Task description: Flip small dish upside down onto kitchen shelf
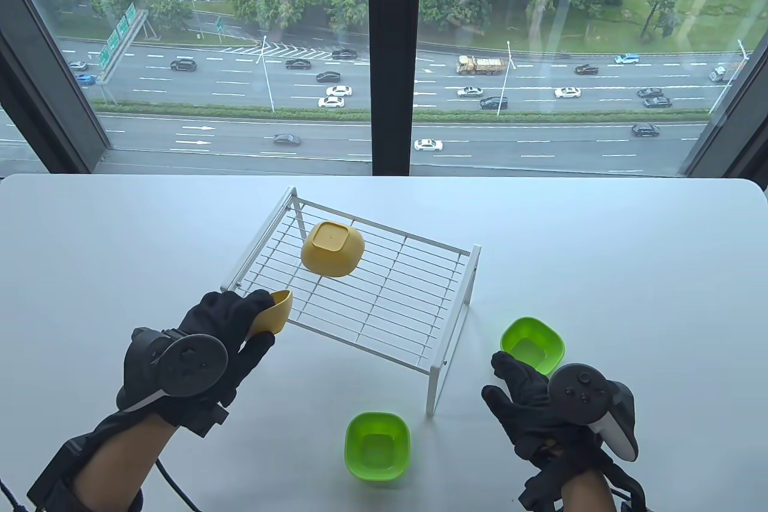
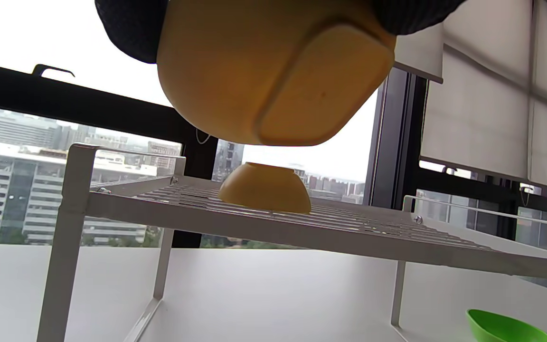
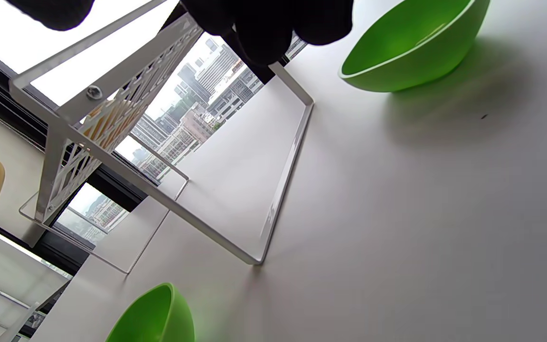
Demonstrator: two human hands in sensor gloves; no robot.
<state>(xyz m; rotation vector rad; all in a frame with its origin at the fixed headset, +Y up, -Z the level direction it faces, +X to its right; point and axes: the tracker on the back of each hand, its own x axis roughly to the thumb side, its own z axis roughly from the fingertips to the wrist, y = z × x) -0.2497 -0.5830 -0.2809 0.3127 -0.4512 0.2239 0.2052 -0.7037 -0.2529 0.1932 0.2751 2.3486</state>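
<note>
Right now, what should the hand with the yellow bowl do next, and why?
Probably move the left hand over the shelf and turn its yellow bowl mouth-down onto bare wire. The bowl is held at the shelf's near-left edge, not yet on it, and another yellow bowl already sits flipped farther back.

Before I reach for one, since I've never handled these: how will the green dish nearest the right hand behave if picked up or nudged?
The green dish looks like thin moulded plastic, so probably light and stiff. Its glossy wall may slip in gloves. With a rounded underside, a nudge likely slides it across the table rather than tipping it.
</note>
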